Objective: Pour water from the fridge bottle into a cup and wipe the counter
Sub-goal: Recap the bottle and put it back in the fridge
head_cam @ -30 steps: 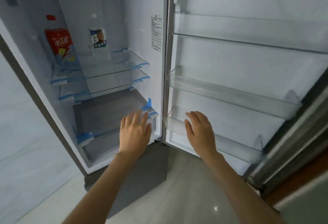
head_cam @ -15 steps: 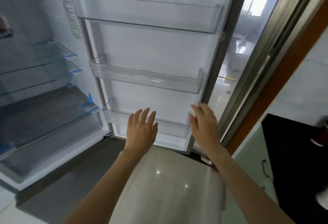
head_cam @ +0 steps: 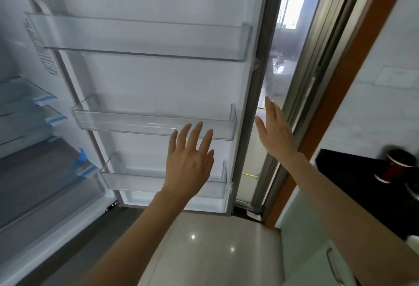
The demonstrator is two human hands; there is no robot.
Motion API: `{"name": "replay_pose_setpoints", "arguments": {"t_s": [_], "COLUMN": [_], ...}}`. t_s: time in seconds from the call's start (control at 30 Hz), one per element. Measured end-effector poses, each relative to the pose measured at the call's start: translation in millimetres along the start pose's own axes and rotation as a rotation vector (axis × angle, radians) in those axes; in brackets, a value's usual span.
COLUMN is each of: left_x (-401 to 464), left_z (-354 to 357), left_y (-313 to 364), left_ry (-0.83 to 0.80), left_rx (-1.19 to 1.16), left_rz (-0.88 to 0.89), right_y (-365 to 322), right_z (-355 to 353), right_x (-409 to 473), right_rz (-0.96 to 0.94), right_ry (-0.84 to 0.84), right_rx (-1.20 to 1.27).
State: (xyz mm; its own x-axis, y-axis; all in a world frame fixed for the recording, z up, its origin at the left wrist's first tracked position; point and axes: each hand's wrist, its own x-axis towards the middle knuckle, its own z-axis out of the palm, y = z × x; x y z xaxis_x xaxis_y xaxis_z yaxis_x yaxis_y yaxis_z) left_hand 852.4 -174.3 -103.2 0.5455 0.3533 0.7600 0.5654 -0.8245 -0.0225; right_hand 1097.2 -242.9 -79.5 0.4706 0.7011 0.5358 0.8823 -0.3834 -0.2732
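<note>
A tiled kitchen floor runs under an open fridge. At nine o'clock sit its glass shelves point(head_cam: 27, 113); the fridge bottle is not in view here. At center the open fridge door point(head_cam: 158, 77) shows three bare bins. Your left hand point(head_cam: 189, 165) has a wide, empty grip; your right hand point(head_cam: 275, 134) likewise. At three o'clock, a dark red cup point(head_cam: 395, 166) waits on the black tabletop point(head_cam: 353, 186). Nothing is poured or wiped yet, I judge.

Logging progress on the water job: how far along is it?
Done: the fridge door stands open, its bins empty. In hand: nothing; the left hand and right hand are open and empty. Left: fetching the bottle, not in view, pouring into the cup on the dark counter, wiping.
</note>
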Motion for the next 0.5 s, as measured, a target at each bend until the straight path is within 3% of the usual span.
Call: {"name": "replay_pose_setpoints", "arguments": {"t_s": [0.27,0.5], "left_x": [24.1,19.7], "left_z": [13.3,7.4], "left_y": [-13.1,-15.1], "left_ry": [-0.094,-0.068], "left_rx": [0.081,0.077], "left_rz": [0.006,0.022], "right_y": [-13.4,-0.7], "right_z": [-9.7,-6.2], "right_x": [43.6,39.2], "right_rz": [-0.049,-0.131], "right_ry": [-0.085,-0.162], "right_rx": [0.114,0.337]}}
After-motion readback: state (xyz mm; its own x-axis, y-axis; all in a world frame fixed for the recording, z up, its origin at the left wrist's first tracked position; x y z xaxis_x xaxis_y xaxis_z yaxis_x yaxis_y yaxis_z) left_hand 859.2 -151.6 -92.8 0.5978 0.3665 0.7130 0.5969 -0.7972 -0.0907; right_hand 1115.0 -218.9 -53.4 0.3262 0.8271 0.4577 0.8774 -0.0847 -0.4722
